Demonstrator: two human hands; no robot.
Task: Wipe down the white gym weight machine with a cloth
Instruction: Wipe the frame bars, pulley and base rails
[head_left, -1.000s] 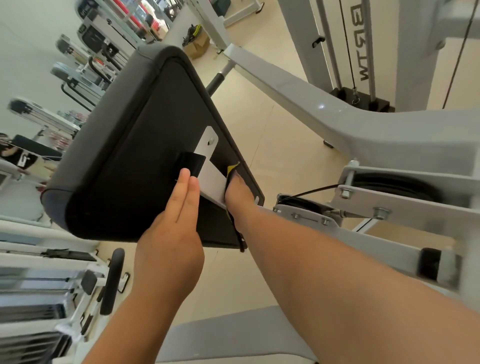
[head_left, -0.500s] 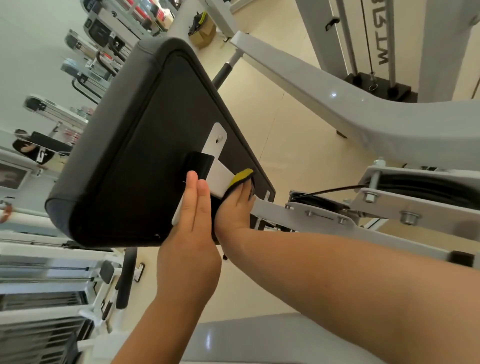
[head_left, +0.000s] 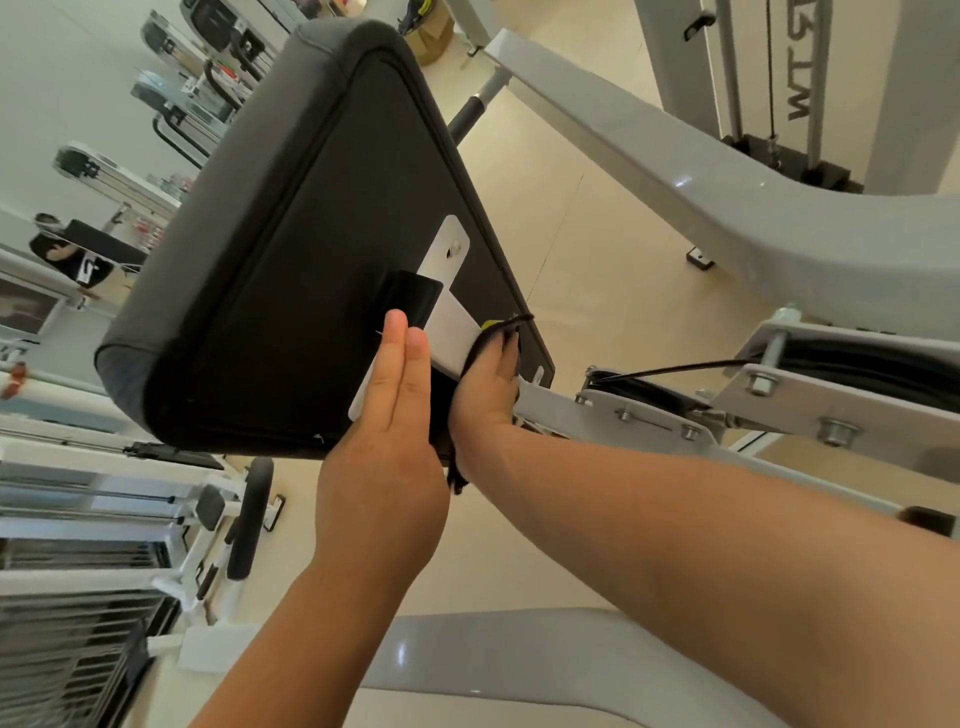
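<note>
The white gym machine's frame (head_left: 727, 208) runs across the right, with a black seat pad (head_left: 291, 249) tilted up in the middle, seen from its underside. A white mounting bracket (head_left: 449, 312) is bolted to the pad's back. My left hand (head_left: 387, 415) lies flat with straight fingers against the pad beside the bracket. My right hand (head_left: 488, 384) presses a black and yellow cloth (head_left: 496, 327) against the bracket's right side; the cloth's lower end hangs below my wrist. Most of the cloth is hidden under the hand.
A bolted white plate with a pulley and black cable (head_left: 675, 371) sits right of my hands. The weight stack (head_left: 789, 156) stands at the back right. Other gym machines (head_left: 104, 519) line the left side, and a person (head_left: 67, 249) is far left. A grey frame beam (head_left: 519, 665) lies below.
My right hand with the cloth has slid down and back up along the bracket. The left hand stays flat on the pad. The camera has shifted closer.
</note>
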